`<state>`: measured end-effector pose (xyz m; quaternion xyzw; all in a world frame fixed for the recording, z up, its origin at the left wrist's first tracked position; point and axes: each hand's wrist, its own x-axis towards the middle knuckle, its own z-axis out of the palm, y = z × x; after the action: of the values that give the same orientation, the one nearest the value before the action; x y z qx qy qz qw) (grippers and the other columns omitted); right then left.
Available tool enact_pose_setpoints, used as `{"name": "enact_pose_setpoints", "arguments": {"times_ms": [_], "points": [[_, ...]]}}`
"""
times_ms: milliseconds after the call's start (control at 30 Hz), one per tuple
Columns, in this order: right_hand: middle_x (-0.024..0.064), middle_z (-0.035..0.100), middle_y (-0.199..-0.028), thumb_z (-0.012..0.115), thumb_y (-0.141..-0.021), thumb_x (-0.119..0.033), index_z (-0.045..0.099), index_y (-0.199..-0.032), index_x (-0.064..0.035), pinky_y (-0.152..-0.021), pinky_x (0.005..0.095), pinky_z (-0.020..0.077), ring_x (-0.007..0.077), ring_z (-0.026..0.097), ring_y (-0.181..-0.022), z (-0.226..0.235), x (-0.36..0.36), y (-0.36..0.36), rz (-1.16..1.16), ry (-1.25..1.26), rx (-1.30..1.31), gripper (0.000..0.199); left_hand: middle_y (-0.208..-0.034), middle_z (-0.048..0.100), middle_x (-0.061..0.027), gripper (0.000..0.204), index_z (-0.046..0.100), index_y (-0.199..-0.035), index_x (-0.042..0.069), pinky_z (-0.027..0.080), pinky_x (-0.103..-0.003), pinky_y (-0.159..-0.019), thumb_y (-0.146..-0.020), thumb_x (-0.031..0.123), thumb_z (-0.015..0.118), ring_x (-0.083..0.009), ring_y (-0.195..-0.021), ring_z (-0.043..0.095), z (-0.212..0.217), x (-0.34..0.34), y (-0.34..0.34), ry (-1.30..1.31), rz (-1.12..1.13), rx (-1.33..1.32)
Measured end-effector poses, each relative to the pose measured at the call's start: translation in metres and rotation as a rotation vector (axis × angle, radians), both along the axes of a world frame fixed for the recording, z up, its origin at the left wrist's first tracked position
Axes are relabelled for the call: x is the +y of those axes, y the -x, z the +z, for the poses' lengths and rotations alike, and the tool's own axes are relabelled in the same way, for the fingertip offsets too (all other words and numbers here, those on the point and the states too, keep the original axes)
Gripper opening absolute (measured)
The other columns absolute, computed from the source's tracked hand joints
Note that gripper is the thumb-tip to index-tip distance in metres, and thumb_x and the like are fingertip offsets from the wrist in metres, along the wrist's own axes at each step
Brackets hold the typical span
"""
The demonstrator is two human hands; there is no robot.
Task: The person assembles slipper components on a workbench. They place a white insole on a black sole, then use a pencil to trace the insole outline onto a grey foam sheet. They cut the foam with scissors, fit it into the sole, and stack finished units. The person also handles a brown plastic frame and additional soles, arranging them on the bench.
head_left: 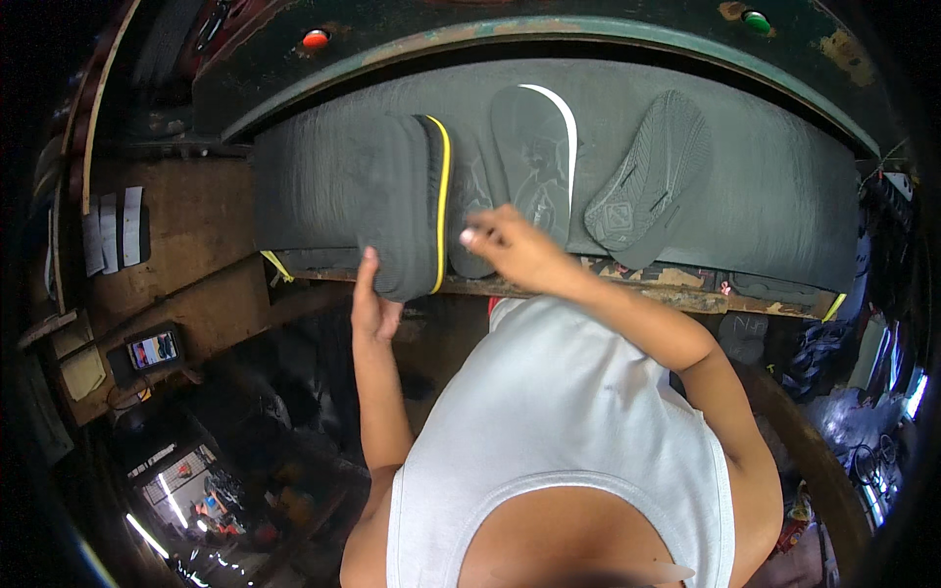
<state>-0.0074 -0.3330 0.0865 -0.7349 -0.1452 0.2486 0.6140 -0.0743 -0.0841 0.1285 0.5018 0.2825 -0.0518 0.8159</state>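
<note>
On the dark rubber-covered bench, a stack of dark grey shoe soles [397,211] with a bright yellow layer along its right side stands at the left. My left hand [372,309] grips the stack's near end, thumb up along its left edge. Just right of the stack, my right hand [524,253] is closed, fingers curled and slightly blurred; whatever they pinch cannot be made out. Partly behind it lies a dark sole [470,186]. Farther right are a dark sole with a white edge strip [571,147] and a patterned sole [655,171], tilted over another dark piece.
Along the far side runs a dark machine beam [549,31] with a red button [315,39] and a green button [756,21]. A wooden panel [186,230] at the left carries paper strips [131,225]; a lit phone [154,350] rests below them.
</note>
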Motion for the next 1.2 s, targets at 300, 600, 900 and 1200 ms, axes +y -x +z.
{"name": "enact_pose_setpoints", "arguments": {"times_ms": [300, 600, 900, 1200], "points": [[0.0305, 0.061, -0.125, 0.073, -0.087, -0.052, 0.057, -0.132, 0.0026, -0.097, 0.0522, 0.051, 0.0457, 0.062, -0.117, -0.042, -0.081, -0.124, -0.388, 0.744, -0.186, 0.072, -0.156, 0.041, -0.0185, 0.066, 0.033, -0.153, -0.003, 0.033, -0.051, -0.119, -0.104, 0.035, 0.053, -0.0343, -0.142, 0.043, 0.014, 0.011, 0.011, 0.029, 0.048, -0.293], [0.0292, 0.068, -0.119, 0.076, -0.083, -0.053, 0.059, -0.128, 0.0042, -0.098, 0.0489, 0.0512, 0.0416, 0.066, -0.113, -0.04, -0.076, -0.134, -0.324, 0.737, -0.072, 0.075, -0.145, 0.05, -0.0227, 0.083, 0.038, -0.145, -0.014, 0.036, -0.04, -0.115, -0.096, 0.046, 0.065, -0.0329, -0.135, 0.049, -0.031, -0.092, -0.03, -0.225, -0.189, -0.042], [0.0289, 0.066, -0.122, 0.084, -0.078, -0.05, 0.05, -0.138, 0.011, -0.092, 0.0395, 0.0545, 0.0357, 0.069, -0.107, -0.042, -0.077, -0.148, -0.309, 0.22, 0.236, 0.092, -0.147, 0.049, -0.0228, 0.08, 0.039, -0.148, -0.01, 0.036, -0.042, -0.115, -0.098, 0.047, 0.063, -0.0309, -0.136, 0.048, -0.029, -0.083, -0.041, -0.205, -0.293, 0.029], [0.019, 0.07, -0.099, 0.072, -0.092, -0.047, 0.057, -0.128, 0.006, -0.093, 0.0405, 0.0529, 0.028, 0.069, -0.098, 0.025, -0.078, -0.133, -0.462, -0.125, 0.028, 0.065, -0.153, 0.045, -0.0157, 0.069, 0.036, -0.153, 0.001, 0.036, -0.049, -0.117, -0.103, 0.046, 0.051, -0.0319, -0.14, 0.045, 0.011, -0.024, 0.002, 0.033, 0.181, -0.335]]}}
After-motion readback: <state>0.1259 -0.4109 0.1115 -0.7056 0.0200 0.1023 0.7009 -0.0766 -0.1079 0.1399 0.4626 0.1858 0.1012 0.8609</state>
